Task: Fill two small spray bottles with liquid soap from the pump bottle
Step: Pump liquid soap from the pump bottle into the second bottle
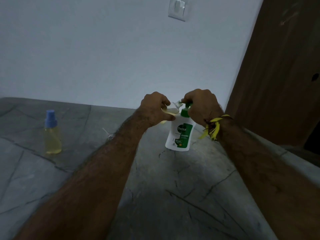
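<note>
A white pump bottle point(181, 134) with a green label and green pump stands on the grey stone counter point(155, 187), right of centre. My right hand point(202, 105) curls over the green pump head from above. My left hand point(155, 108) grips a small clear spray bottle point(174, 108) without its cap, tilted with its open neck against the pump nozzle; yellowish liquid shows inside. A second small spray bottle point(52, 134), holding yellow liquid and capped with a blue sprayer, stands upright at the left of the counter.
A small clear sprayer part with a thin tube point(107, 133) lies on the counter beside my left forearm. A pale wall with a light switch point(178, 8) rises behind. A brown wooden door point(277, 75) stands at the right.
</note>
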